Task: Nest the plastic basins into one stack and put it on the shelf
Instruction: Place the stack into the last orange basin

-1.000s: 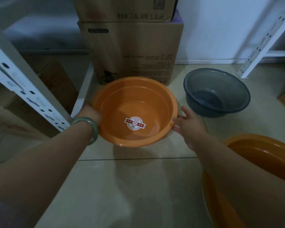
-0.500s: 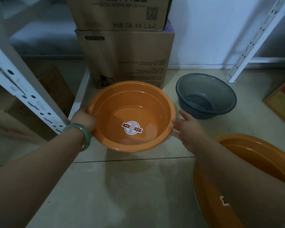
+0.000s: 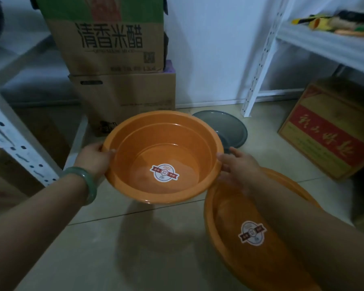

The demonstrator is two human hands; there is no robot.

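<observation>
Lifted clear of the tiled floor (image 3: 88, 248) since a second ago, the smaller orange basin (image 3: 162, 156) now hangs in the air between two outstretched bare arms, level and mouth up, a round sticker (image 3: 164, 172) showing on its bottom. Left hand (image 3: 95, 158), a green bangle (image 3: 86, 181) on its wrist, clamps the near-left rim: thumb hooked over the lip, the other fingers hidden beneath it. Right hand (image 3: 240, 166) presses the opposite rim with fingers slightly spread along the outer wall, thumb on top; how firmly it grips cannot be told. Directly below the right forearm and beside those fingertips, the larger orange basin (image 3: 229, 238) sits on the floor, its own sticker (image 3: 252, 233) partly visible. Beyond the right fingers, the grey basin (image 3: 229, 127) rests on the floor, half hidden by the raised one. Stacked cardboard boxes (image 3: 122, 80) stand past the left fingers, white shelf uprights (image 3: 261, 59) on either side.
</observation>
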